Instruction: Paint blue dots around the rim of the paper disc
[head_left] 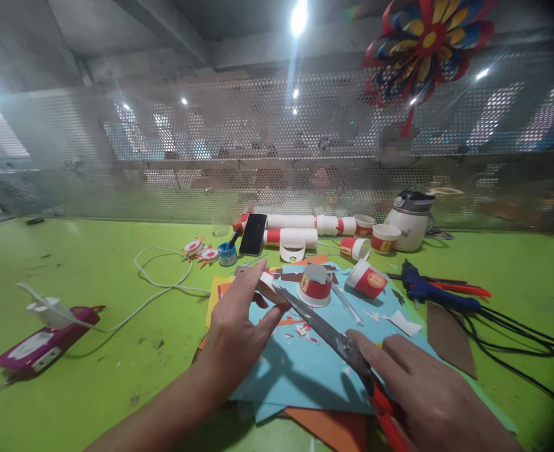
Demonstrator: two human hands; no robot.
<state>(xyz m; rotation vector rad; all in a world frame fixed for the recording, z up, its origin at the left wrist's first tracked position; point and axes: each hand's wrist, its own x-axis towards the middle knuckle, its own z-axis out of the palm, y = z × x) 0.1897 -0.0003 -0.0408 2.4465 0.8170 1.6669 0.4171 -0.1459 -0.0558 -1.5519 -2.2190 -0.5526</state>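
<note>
Between thumb and fingers, my left hand (239,320) pinches a small white and red paper cup piece (268,285). My right hand (418,383) grips red-handled scissors (336,342), whose long grey blades point up and left, with the tips at the cup piece. Under both hands lie light blue paper sheets (300,376) over orange and yellow ones. Just beyond the blades stands a cut red and white paper cup (315,285), and another paper cup (367,279) lies tilted to its right. Small red and white scraps (305,329) are scattered on the blue paper.
A blue glue gun (434,292) with black cables lies right. Behind are stacked paper cups (291,238), a phone (253,235), a blue paint jar (227,253) and a white jug (409,223). At left, a purple power strip (46,345) trails a white cable. A perforated screen (277,144) borders the green table.
</note>
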